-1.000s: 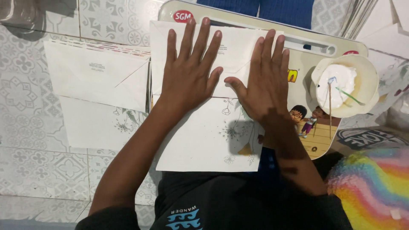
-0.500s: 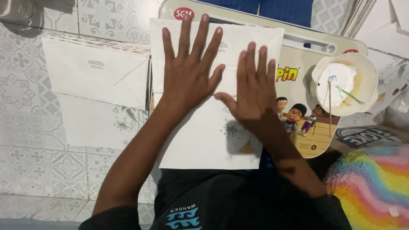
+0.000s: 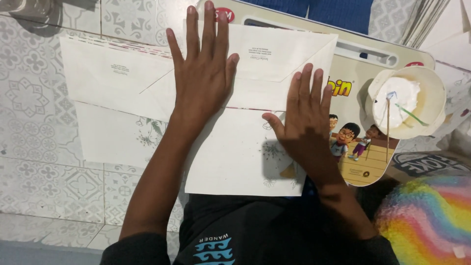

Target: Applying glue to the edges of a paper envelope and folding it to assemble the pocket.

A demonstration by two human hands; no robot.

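A white envelope [image 3: 255,118] lies on a small cream worktop [image 3: 363,64] with a cartoon picture of children. The left hand [image 3: 203,73] presses flat on the envelope's top half, fingers spread wide, holding nothing. The right hand [image 3: 304,122] lies flat near its right edge, also gripping nothing. More white envelopes [image 3: 113,98] sit just left, on the tiled floor [image 3: 39,172]. A white bowl [image 3: 407,100] of paste stands at the right, apart from the hands.
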